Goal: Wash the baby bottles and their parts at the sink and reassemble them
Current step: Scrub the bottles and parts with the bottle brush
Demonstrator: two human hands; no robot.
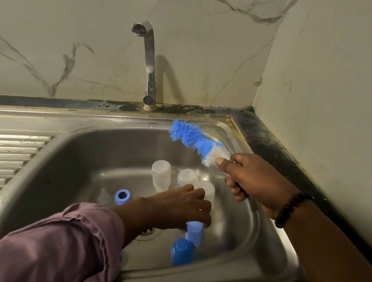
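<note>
While the right hand (255, 179) grips the brush (197, 142), the left hand (182, 206) clasps a bottle (207, 190).

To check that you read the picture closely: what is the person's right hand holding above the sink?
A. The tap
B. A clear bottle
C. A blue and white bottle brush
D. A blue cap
C: the right hand grips the handle of the blue and white bottle brush, bristles raised over the sink, while the left hand reaches to the clear bottles.
</note>
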